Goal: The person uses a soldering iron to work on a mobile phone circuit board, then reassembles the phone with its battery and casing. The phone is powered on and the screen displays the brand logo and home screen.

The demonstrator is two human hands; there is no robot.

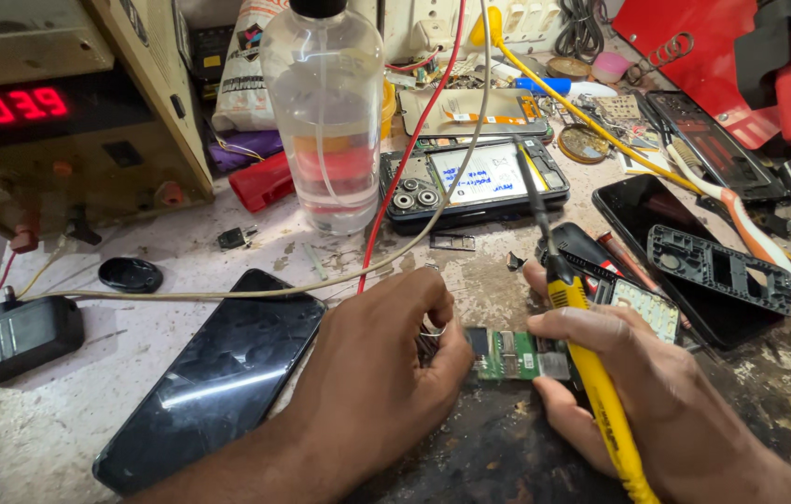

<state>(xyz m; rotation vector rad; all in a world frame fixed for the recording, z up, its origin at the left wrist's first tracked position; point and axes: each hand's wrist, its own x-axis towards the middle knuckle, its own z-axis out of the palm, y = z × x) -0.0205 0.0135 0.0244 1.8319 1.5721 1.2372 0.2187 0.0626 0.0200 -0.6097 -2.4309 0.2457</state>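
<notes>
A: Where is the green board [514, 355] sitting?
B: Low in the middle. The left hand [386, 359] is pinching a thin wire [432, 329]. The right hand [638, 392] is squeezing a yellow tool [601, 392].
A: Any signs?
B: A box with red numbers [13, 107], upper left.

Circuit board [507, 355]: green, matt, with bright metal parts. Soldering iron [601, 401]: glossy yellow plastic grip, dark metal shaft. Phone [214, 378]: glossy black glass. Bottle [323, 112]: clear smooth plastic. Bench [60, 429]: rough, stained, chipped surface.
</notes>
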